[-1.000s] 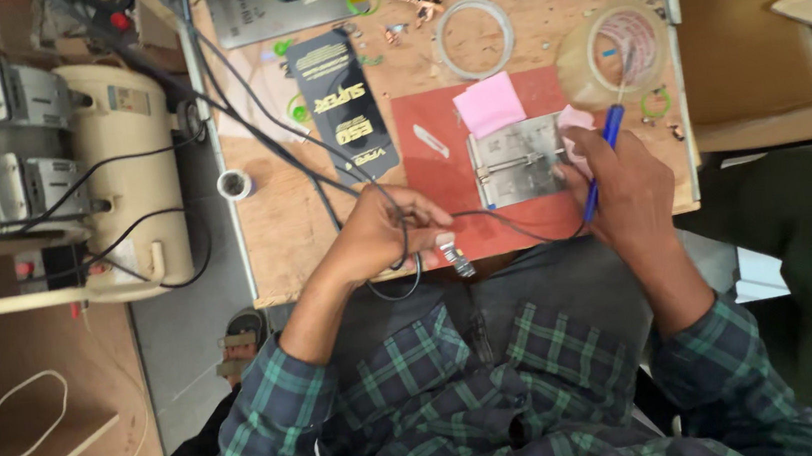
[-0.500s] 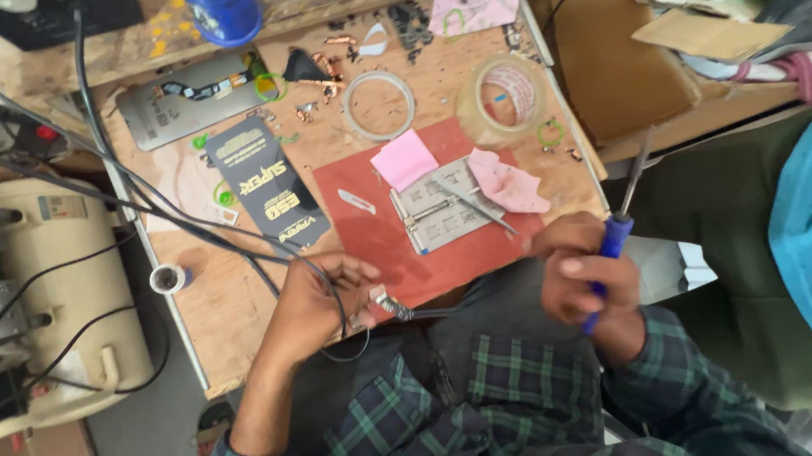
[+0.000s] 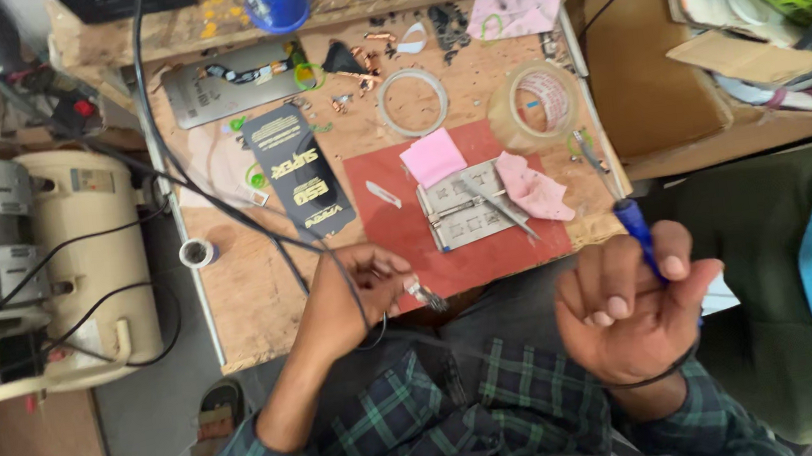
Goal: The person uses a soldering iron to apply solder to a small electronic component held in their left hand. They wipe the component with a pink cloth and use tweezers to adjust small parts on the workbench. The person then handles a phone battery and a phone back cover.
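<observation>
Far out from the fingers, at the left edge of the view, a cream-coloured machine (image 3: 93, 261) stood beside the wooden workbench (image 3: 243, 305), and black cables (image 3: 223, 212) ran from it across the board toward the left hand (image 3: 353, 299). That hand's fingers were curled shut around a small metal-tipped tool (image 3: 425, 296) on a cable, its tip poking out just past the fingertips at the near edge of a red mat (image 3: 396, 229). Beyond those fingertips, on the mat, lay a grey metal plate (image 3: 470, 213) (a thin pair of tweezers (image 3: 500, 210) rested across it), with a pink sticky note (image 3: 433, 157) touching its far corner and a crumpled pink cloth (image 3: 535, 189) on its right side. Farther off sat a clear ring (image 3: 413, 102) and a roll of tape (image 3: 544, 101). To the right, the right hand (image 3: 631, 310) was raised off the bench, palm up, fingers loosely curled, pinching a blue-handled screwdriver (image 3: 635, 224) between thumb and forefinger; its shaft pointed away past the fingertips toward the tape roll.
</observation>
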